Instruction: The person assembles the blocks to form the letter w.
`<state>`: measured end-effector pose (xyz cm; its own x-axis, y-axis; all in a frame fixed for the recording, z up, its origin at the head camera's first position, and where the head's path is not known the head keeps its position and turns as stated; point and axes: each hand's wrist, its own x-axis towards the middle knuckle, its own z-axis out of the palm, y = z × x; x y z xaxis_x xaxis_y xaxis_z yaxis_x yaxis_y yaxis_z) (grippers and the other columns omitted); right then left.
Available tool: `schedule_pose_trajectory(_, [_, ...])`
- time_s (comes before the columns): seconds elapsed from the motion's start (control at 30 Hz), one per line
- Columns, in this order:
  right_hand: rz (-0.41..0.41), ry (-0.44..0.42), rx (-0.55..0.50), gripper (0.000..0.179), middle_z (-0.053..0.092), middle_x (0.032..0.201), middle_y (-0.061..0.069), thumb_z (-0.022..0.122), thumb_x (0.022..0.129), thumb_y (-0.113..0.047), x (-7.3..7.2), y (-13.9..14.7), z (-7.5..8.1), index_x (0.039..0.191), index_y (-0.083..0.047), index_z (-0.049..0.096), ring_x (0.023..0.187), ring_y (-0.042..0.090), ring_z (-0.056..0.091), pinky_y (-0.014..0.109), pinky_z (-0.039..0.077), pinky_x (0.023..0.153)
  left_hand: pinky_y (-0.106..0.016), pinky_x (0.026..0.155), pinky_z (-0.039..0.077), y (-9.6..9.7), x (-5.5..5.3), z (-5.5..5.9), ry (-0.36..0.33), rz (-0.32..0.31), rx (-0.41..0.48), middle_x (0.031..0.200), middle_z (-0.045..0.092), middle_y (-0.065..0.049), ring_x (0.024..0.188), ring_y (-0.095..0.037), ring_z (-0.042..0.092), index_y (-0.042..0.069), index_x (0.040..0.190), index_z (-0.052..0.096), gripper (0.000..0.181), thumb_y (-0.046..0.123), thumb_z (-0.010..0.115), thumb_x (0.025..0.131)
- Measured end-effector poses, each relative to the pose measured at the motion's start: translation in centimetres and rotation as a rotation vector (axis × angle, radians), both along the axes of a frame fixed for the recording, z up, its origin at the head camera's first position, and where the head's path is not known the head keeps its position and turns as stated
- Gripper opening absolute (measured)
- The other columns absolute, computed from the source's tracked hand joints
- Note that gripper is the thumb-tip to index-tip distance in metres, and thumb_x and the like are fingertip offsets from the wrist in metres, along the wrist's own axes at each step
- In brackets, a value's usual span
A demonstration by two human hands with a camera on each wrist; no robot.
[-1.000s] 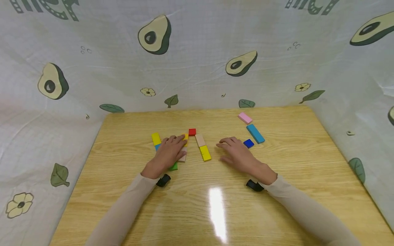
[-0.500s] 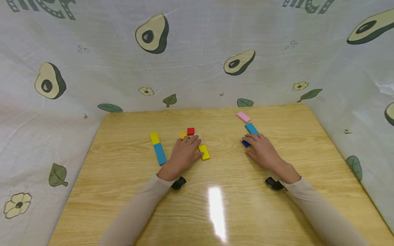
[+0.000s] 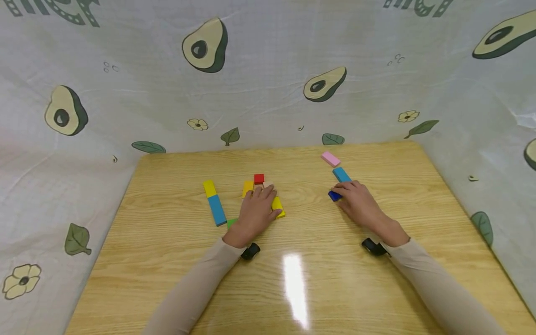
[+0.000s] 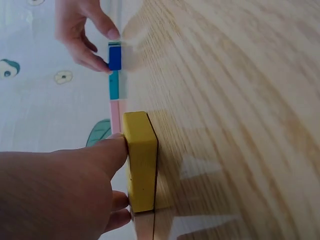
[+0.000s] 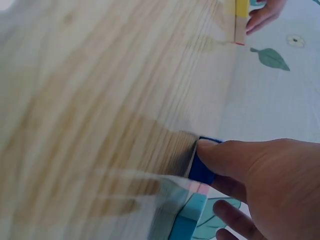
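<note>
My right hand [image 3: 362,204] pinches a small dark blue wooden block [image 5: 201,170] between thumb and fingers, low at the tabletop. Beside that hand lies a longer light blue block [image 3: 341,174], partly covered by it. My left hand [image 3: 255,209] rests on the slanted pair of a beige block [image 3: 269,185] and a yellow block [image 4: 142,165]. In the left wrist view its thumb touches the yellow block's side, with the fingers farther along. Past the fingertips are a red block [image 3: 259,178] and an orange block [image 3: 248,187]. A green block [image 3: 231,223] shows partly beside the left wrist.
Left of the left hand, another yellow block [image 3: 210,188] and a blue block [image 3: 217,210] form a slanted line. A pink block [image 3: 331,158] lies near the table's back edge. Patterned cloth [image 3: 268,83] surrounds the wooden table [image 3: 167,279].
My left hand has shifted right from the orange and beige blocks onto the slanted beige and yellow pair. My right hand has moved right and taken hold of the dark blue block.
</note>
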<state>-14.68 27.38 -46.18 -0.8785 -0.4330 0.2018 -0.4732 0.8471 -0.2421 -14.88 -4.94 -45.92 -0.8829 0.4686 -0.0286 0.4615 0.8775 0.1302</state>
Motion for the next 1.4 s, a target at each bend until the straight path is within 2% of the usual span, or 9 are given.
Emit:
schedule_pose_trajectory(0.17, [0.009,0.001,-0.003,0.031,0.074,0.116,0.020,0.087,0.088,-0.008,-0.1,-0.6,0.0,0.116,0.002,0.077,0.111,0.042,0.063,0.059,0.051,0.095,-0.053,0.118,0.037,0.1,0.0,-0.1,0.007,-0.003,-0.007,0.166,0.044,-0.008,0.146,-0.034,0.044,0.010,0.157,0.052,0.064,0.048,0.062,0.106])
schedule_pose_trajectory(0.3, [0.031,-0.018,-0.023,0.031,0.073,0.114,0.018,0.087,0.089,-0.012,0.2,-1.7,-0.1,0.116,0.001,0.077,0.112,0.041,0.062,0.058,0.050,0.098,-0.053,0.117,0.038,0.1,0.1,0.0,0.002,0.000,-0.012,0.166,0.045,-0.007,0.145,-0.033,0.045,0.011,0.157,0.052,0.064,0.048,0.062,0.106])
schedule_pose_trajectory(0.6, [0.118,-0.036,-0.059,0.033,0.073,0.115,0.012,0.089,0.088,-0.017,1.9,-6.6,0.4,0.116,-0.004,0.077,0.114,0.036,0.063,0.056,0.051,0.101,-0.051,0.118,0.036,0.1,0.0,-0.1,-0.016,0.016,-0.024,0.167,0.043,-0.006,0.147,-0.033,0.043,0.011,0.159,0.050,0.064,0.048,0.059,0.107])
schedule_pose_trajectory(0.83, [0.137,-0.065,-0.049,0.031,0.073,0.114,0.008,0.089,0.088,-0.021,2.7,-9.4,0.4,0.113,-0.006,0.078,0.114,0.032,0.063,0.052,0.052,0.102,-0.052,0.120,0.035,0.1,-0.1,-0.1,-0.028,0.020,-0.043,0.168,0.042,-0.004,0.148,-0.032,0.042,0.013,0.159,0.050,0.064,0.050,0.058,0.107])
schedule_pose_trajectory(1.13, [0.143,-0.089,-0.029,0.031,0.073,0.114,0.007,0.089,0.089,-0.023,3.1,-10.7,0.1,0.113,-0.007,0.078,0.115,0.031,0.063,0.051,0.051,0.105,-0.053,0.122,0.032,0.0,-0.2,-0.2,-0.037,0.019,-0.060,0.169,0.040,-0.003,0.150,-0.032,0.040,0.014,0.160,0.048,0.065,0.051,0.057,0.107])
schedule_pose_trajectory(1.4, [0.135,-0.087,-0.031,0.031,0.072,0.115,0.008,0.089,0.088,-0.022,3.1,-11.2,0.1,0.113,-0.007,0.077,0.114,0.030,0.062,0.051,0.052,0.100,-0.054,0.123,0.030,0.0,-0.3,-0.2,-0.047,0.020,-0.054,0.169,0.039,-0.004,0.150,-0.033,0.039,0.014,0.161,0.047,0.066,0.050,0.057,0.107])
